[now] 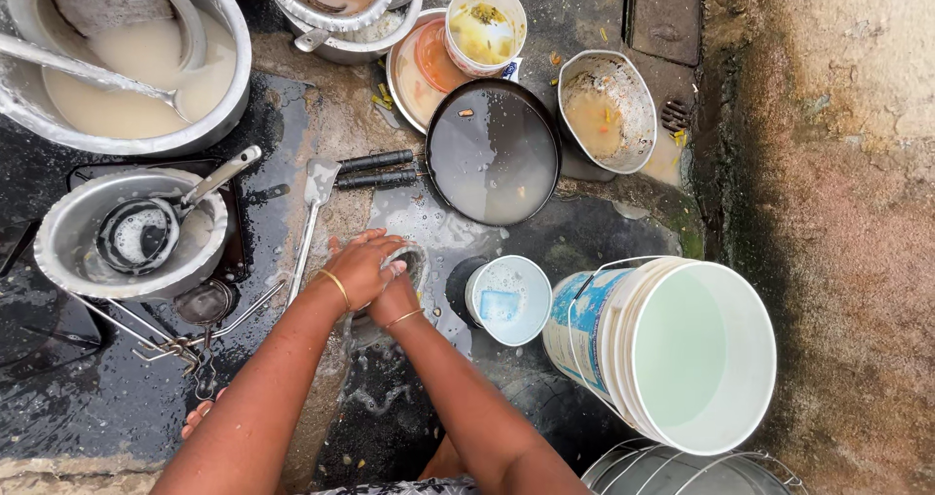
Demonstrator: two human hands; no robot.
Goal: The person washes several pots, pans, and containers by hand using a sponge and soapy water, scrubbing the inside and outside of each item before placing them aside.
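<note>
small soapy steel bowl (414, 258), tilted on wet ground

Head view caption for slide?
Two hands scrub a small round metal vessel beside a black frying pan and white plastic bucket.

Wet, dark stone floor (117, 407) glistens under flat daylight, puddled with soapy water. Along the right side rises a rough, stained concrete wall (838, 213), darkened with damp and green growth at its base.

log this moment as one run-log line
left hand: scrubbing small steel bowl | right hand: gripping bowl | nearby: soapy cup, white bucket
</note>
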